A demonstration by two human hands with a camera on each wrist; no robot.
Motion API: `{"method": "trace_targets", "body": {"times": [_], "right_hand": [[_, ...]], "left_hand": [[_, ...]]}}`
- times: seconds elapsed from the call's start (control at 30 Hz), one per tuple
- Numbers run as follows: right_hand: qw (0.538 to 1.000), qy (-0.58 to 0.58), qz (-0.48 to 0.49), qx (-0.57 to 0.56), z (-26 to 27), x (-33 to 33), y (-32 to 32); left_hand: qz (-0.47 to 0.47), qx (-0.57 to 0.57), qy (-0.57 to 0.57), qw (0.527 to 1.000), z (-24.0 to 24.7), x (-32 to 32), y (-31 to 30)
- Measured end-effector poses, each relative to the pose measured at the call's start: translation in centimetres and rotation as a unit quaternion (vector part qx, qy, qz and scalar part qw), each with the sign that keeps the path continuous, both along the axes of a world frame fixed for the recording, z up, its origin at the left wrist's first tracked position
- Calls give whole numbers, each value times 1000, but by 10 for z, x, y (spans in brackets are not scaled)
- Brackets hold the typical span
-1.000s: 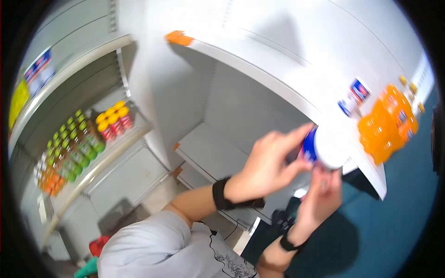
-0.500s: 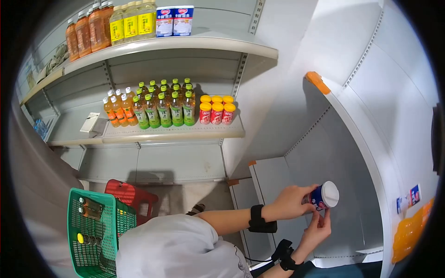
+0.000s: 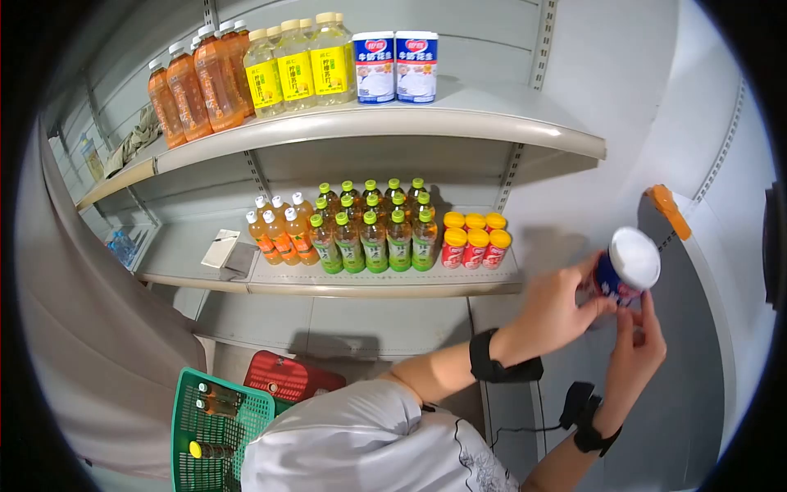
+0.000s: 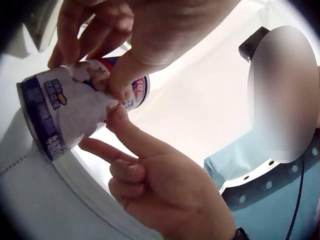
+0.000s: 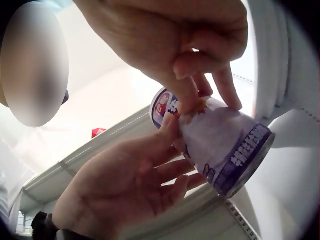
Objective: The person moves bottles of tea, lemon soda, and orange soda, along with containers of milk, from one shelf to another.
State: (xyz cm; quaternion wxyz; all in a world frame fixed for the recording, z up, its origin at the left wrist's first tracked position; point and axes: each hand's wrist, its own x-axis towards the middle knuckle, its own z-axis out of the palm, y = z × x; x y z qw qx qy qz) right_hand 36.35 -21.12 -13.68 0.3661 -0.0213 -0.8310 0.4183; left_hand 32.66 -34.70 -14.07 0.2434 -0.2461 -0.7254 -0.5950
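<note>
A blue and white drink can [image 3: 613,285] with a white lid [image 3: 636,256] is held up in front of the shelving at the right of the head view. My left hand [image 3: 551,316] grips it from the left, fingers and thumb round its side. From below, my right hand [image 3: 639,348] pinches its lower side between thumb and fingers. The left wrist view has the can [image 4: 75,110] lying tilted, with the left hand [image 4: 150,35] over it and the right hand [image 4: 165,185] beneath. In the right wrist view its printed label [image 5: 215,135] shows between both hands.
Two matching cans [image 3: 395,70] stand on the upper shelf beside yellow-labelled bottles [image 3: 299,66]. Below are green-capped tea bottles [image 3: 373,234] and yellow-lidded red cans [image 3: 475,242]. A green basket [image 3: 187,418] holding bottles and a red basket [image 3: 287,375] sit low at left.
My view has swung left, from the white shelf with orange bottles to the stocked shelves. Both hands keep hold of the can, which now stands more upright in view.
</note>
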Motion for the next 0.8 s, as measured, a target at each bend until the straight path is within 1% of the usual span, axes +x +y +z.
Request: {"method": "trace_targets", "body": {"times": [0.03, 0.1, 0.13, 0.17, 0.2, 0.23, 0.27, 0.3, 0.33, 0.37, 0.43, 0.5, 0.53, 0.57, 0.63, 0.7, 0.77, 0.8], "right_hand": [[1000, 18, 3, 12, 12, -9, -18], [999, 35, 15, 26, 35, -30, -41], [996, 56, 41, 50, 45, -41, -51], [992, 79, 67, 70, 55, -53, -61], [992, 81, 74, 63, 68, -63, -71], [987, 93, 93, 88, 81, -71, -80], [982, 104, 110, 114, 92, -80, -89], [983, 100, 114, 107, 102, -91, -97], [980, 107, 129, 112, 112, -104, -105], [976, 114, 143, 118, 121, -117, -112], [971, 94, 164, 147, 136, -146, -119], [967, 101, 179, 150, 140, -177, -127], [961, 96, 220, 136, 142, -191, -131], [954, 90, 259, 122, 142, -204, -134], [948, 74, 278, 135, 146, -221, -142], [941, 69, 297, 146, 148, -244, -149], [922, 72, 362, 120, 143, -269, -159], [920, 76, 365, 121, 144, -273, -161]], "left_hand": [[24, -18, 15, 999, 10, -7, -15], [30, 5, 68, 997, 25, -29, -39], [20, 9, 58, 998, 38, -34, -54], [58, -7, 86, 995, 48, -42, -65], [85, -12, 127, 988, 58, -51, -77], [111, -17, 167, 980, 68, -60, -87], [116, -21, 171, 978, 79, -67, -98], [120, -23, 173, 977, 91, -72, -108], [148, -28, 176, 973, 103, -79, -114], [116, -2, 161, 980, 109, -90, -120], [167, -45, 172, 970, 119, -113, -134], [226, -90, 117, 963, 128, -127, -143], [269, -112, 123, 949, 129, -138, -147], [284, -121, 141, 941, 128, -152, -151], [290, -143, 104, 941, 131, -168, -161], [281, -136, 38, 949, 136, -183, -171], [283, -143, 35, 948, 136, -194, -180], [297, -158, 24, 941, 136, -198, -182]]}}
